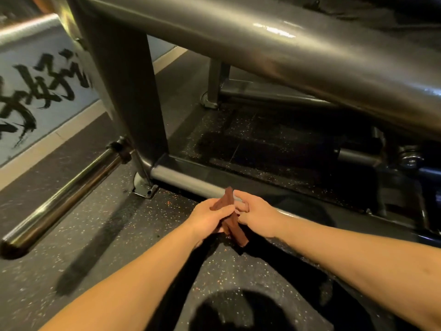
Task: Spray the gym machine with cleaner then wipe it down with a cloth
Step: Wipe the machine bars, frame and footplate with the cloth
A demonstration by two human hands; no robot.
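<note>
Hands meeting low before the machine's base rail [191,181]: left hand [206,217] and right hand [256,215] both grip a folded brown cloth [232,223] between them.

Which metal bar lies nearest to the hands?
The low grey base tube behind the left hand and right hand; the chrome bar at left and the thick top tube are farther.

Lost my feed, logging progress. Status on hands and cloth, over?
Left hand and right hand both gripping folded brown cloth. Cloth at the low base bar, contact unclear. Nothing blocking the bar.
</note>
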